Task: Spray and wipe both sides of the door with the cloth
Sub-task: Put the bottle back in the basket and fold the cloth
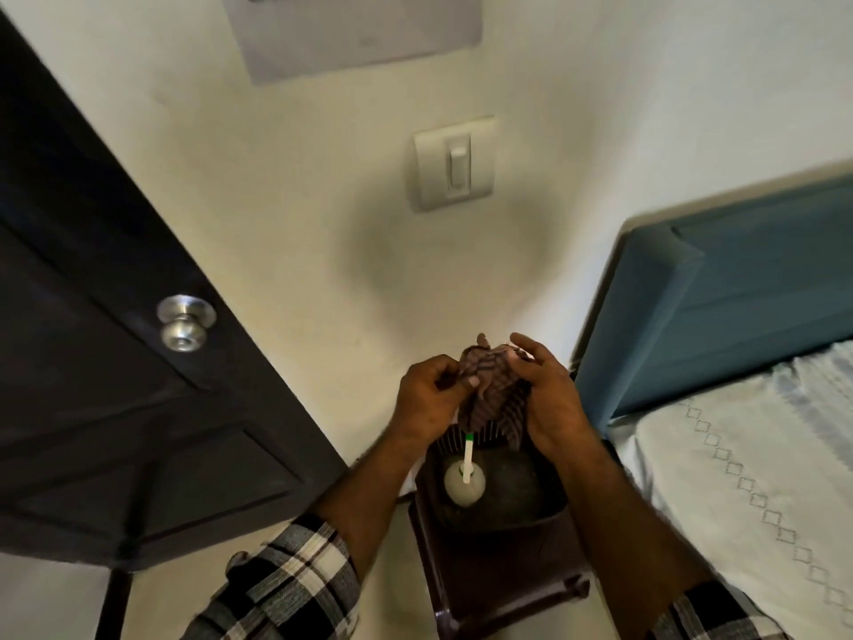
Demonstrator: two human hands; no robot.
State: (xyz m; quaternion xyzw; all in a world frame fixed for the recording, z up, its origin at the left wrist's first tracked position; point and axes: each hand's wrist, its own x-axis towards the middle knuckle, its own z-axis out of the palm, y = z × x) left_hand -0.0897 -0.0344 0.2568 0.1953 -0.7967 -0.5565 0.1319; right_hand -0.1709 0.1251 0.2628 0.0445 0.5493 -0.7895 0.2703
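Note:
A small brown checked cloth [491, 392] is bunched between both my hands in front of the wall. My left hand [429, 399] pinches its left edge with thumb and fingers. My right hand [549, 394] cups its right side, fingers curved round it. The dark door [115, 362] stands at the left with a silver round knob [184, 323]. Right below my hands a white spray bottle [465, 482] with a white and green nozzle stands on a dark brown stool [498, 561].
A white light switch [454, 164] is on the cream wall above my hands. A bed with a teal headboard [738, 288] and a pale patterned sheet [761, 478] fills the right side. A dark round object lies beside the bottle on the stool.

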